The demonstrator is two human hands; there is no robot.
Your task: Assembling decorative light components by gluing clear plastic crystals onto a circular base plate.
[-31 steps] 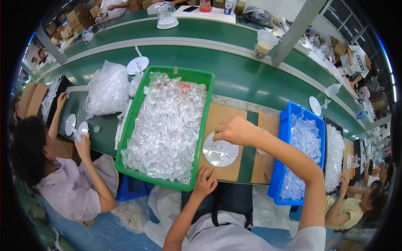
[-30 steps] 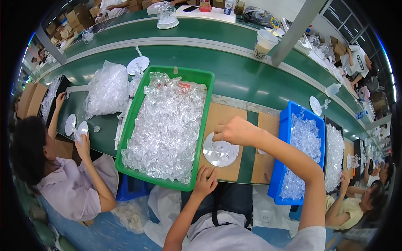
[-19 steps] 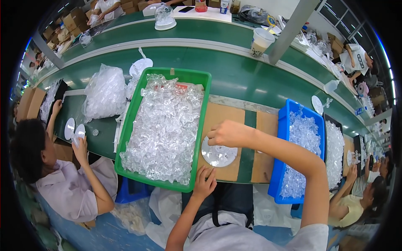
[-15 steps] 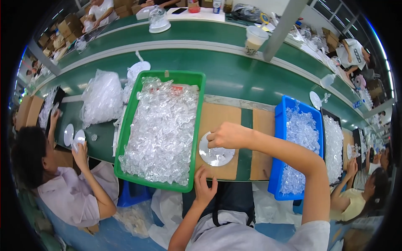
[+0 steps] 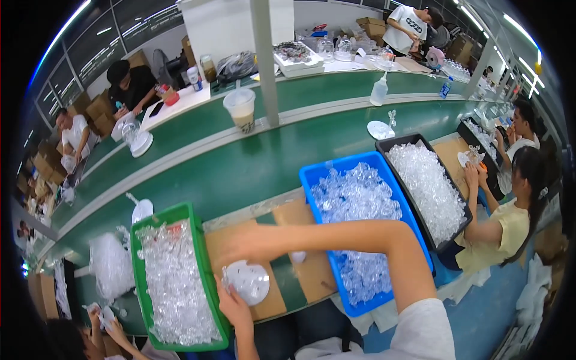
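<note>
A round, whitish disc [image 5: 252, 284] with small marks or holes lies over a brown cardboard sheet in front of me. At its left rim is my left hand [image 5: 235, 309], with thumb and fingers closed about the edge. My right hand [image 5: 252, 243] reaches across above the disc's far side, its fingers smeared by motion. Whether it holds anything cannot be made out. Beside my left hand stands a green bin [image 5: 197, 264] heaped with clear plastic pieces [image 5: 174, 282]. Under my right forearm is a blue bin [image 5: 312, 180] of similar clear pieces [image 5: 354, 198].
A small white piece [image 5: 298, 256] lies on the right cardboard. Further right stands a black bin [image 5: 461, 231] of clear parts. A cup of drink [image 5: 241, 111] rests on the ledge by a grey post [image 5: 264, 66]. Co-workers sit on both sides; a plastic bag [image 5: 111, 264] lies left.
The view has swung to the right. My left hand has come up from below the disc to its rim. My right hand has shifted from over the disc's middle toward its far side.
</note>
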